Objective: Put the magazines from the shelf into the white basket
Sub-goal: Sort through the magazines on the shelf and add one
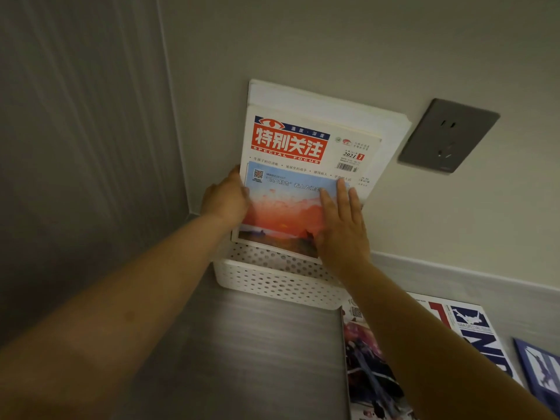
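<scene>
A white perforated basket (272,281) stands on the steel shelf against the wall, near the corner. Several magazines stand upright in it, leaning on the wall. The front one is a magazine with a red title block and a sunset picture (291,165). My left hand (225,200) grips the left edge of that stack, fingers hidden behind it. My right hand (341,221) lies flat on the sunset cover, fingers straight. Further magazines lie flat on the shelf at the lower right: a dark illustrated one (369,359) and a blue and white NBA one (478,331).
A grey wall socket (448,136) sits to the right of the basket. Another blue magazine (539,368) shows at the right edge. The steel shelf surface (257,359) stretches in front of the basket. A side wall closes off the left.
</scene>
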The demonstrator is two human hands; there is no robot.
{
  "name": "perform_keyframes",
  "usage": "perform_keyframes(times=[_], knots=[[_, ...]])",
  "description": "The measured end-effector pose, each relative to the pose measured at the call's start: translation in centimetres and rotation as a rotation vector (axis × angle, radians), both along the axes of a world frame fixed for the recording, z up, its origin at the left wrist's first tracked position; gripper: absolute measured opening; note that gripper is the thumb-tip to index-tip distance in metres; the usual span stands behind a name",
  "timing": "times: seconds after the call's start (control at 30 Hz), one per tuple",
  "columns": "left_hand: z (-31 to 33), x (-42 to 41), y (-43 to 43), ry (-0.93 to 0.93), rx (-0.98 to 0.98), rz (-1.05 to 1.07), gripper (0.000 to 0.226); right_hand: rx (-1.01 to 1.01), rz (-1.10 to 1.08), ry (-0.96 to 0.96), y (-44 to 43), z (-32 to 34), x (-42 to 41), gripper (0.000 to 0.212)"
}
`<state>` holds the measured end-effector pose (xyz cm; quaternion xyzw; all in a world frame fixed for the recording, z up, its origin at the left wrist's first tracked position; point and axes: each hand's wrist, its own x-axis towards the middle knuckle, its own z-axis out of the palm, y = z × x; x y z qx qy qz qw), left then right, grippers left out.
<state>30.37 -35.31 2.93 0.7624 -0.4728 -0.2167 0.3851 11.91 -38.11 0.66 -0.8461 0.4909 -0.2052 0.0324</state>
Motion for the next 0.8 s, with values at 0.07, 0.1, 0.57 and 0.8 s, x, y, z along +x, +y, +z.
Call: perform_keyframes(times=[0.07,0.1,0.57,0.8], knots=[[-0.3,0.6,0.3,-0.029,0.005,-0.021,0.031,0.052,0.0,-0.194,0.3,0.0,-0.1,0.071],[-0.4,0.8,0.5,-0.049,0.009,-0.014,0.031,0.086,-0.027,-0.308,0.5,0.0,-0.1,0.069],[-1.4,0.4,0.8,-0.465,0.213,-0.038,0.041,0.296,-0.059,-0.624,0.9,1.5,0.5,0.064],[-1.1,-1.3,5.1,-0.435,0.011,-0.036,0.044,0.173,-0.214,-0.527,3.1,1.4,-5.7,0.06]])
